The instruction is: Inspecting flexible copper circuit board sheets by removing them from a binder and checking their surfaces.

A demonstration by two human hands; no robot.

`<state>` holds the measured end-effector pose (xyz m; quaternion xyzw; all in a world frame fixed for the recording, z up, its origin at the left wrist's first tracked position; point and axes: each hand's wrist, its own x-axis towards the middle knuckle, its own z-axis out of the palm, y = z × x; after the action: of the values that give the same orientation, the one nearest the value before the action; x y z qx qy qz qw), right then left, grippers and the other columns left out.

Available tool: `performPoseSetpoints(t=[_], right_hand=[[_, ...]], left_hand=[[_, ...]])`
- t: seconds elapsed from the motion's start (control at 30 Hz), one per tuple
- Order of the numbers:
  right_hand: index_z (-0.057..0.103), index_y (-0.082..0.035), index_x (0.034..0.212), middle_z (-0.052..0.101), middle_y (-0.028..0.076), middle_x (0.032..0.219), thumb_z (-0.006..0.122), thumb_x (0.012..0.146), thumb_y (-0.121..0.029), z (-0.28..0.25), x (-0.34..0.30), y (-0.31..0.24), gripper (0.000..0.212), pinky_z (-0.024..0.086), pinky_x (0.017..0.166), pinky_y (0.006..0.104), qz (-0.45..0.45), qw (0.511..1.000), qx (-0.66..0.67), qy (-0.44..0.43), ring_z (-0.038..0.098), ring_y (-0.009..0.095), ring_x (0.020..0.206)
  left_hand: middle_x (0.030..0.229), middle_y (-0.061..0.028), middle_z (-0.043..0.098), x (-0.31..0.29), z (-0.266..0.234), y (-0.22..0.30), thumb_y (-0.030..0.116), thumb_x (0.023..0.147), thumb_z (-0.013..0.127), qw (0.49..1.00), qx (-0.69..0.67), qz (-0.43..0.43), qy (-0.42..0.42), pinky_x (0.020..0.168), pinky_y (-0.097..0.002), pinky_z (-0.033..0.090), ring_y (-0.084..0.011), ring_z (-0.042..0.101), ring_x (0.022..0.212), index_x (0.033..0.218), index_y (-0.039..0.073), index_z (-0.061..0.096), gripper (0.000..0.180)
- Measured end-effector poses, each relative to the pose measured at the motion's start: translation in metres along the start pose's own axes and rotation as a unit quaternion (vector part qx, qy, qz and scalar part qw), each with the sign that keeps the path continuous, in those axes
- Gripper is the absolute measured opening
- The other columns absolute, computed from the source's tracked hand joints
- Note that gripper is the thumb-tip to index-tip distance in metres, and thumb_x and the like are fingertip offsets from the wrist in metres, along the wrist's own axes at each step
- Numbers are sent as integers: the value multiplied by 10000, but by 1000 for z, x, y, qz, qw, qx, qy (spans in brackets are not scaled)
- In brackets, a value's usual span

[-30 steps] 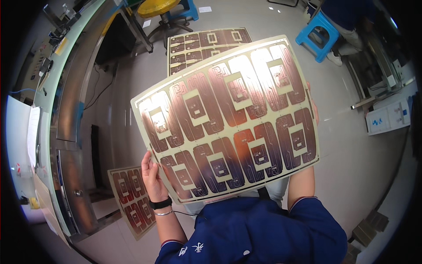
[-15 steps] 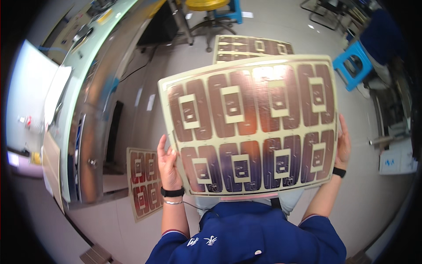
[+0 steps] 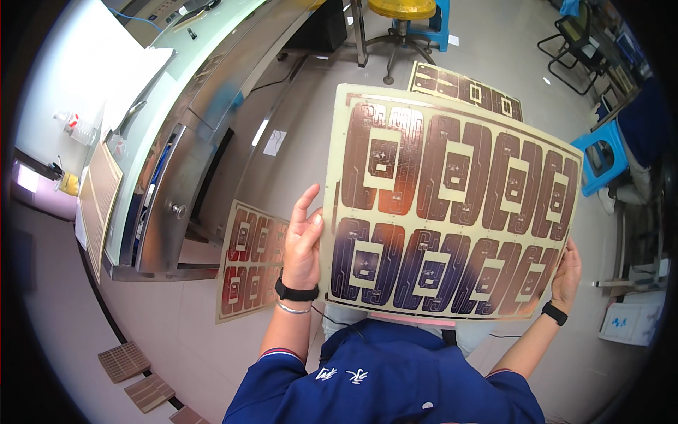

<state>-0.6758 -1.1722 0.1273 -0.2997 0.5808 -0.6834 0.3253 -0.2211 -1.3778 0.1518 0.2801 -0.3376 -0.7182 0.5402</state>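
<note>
I hold a large cream circuit board panel with two rows of copper-coloured circuit patterns, tilted in front of my body. Its patterned face is toward me, and orange and dark blue reflections cross it. My left hand grips the left edge, thumb and a raised finger showing; its other fingers are hidden. On the lower right edge, my right hand is closed, with its fingers partly behind the panel. Both wrists wear black bands.
Beyond it lies another patterned panel. A third panel leans by the steel workbench at left. Brown boards lie on the floor at lower left. A yellow stool and a blue stool stand farther off; a person is at right.
The panel has swung clockwise, its right side now lower, and shifted right in view with both hands still on it. The surroundings have also slid right in the picture.
</note>
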Motion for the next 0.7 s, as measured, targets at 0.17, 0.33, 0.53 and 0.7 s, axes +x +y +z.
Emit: performPoseSetpoints(t=[0.17, 0.33, 0.53, 0.7], right_hand=[[441, 4, 1205, 560, 98, 1139, 534, 906, -146, 8, 6, -17, 346, 421, 926, 288, -70, 997, -18, -2, 534, 164, 1058], [449, -28, 1226, 525, 114, 1209, 498, 919, -131, 10, 16, -39, 328, 404, 968, 339, -190, 977, 64, 77, 516, 202, 1105], [493, -32, 1193, 553, 141, 1171, 488, 926, -241, 77, 17, -28, 338, 486, 870, 355, -109, 959, 259, 28, 572, 238, 1016], [508, -38, 1173, 566, 143, 1149, 482, 927, -262, 119, -2, -25, 333, 507, 834, 354, 46, 928, 365, -63, 589, 238, 979]], left_hand=[[1148, -127, 568, -1, 3, 13, 72, 912, 492, 999, -4, 46, -13, 915, -293, 426, -163, 547, 1038, 1320, 31, 369, 428], [1136, -118, 583, -2, -3, 21, -8, 876, 527, 985, 4, 163, -48, 933, -293, 424, -147, 556, 1038, 1128, 24, 523, 255], [1367, -185, 382, 6, 4, 0, -15, 833, 575, 982, 21, 177, -56, 1021, -374, 364, -256, 378, 1263, 954, 55, 579, 140], [1135, -118, 583, -3, -8, -16, 40, 891, 517, 993, -109, 25, -31, 836, -295, 522, -174, 577, 1021, 1115, 79, 530, 228]])
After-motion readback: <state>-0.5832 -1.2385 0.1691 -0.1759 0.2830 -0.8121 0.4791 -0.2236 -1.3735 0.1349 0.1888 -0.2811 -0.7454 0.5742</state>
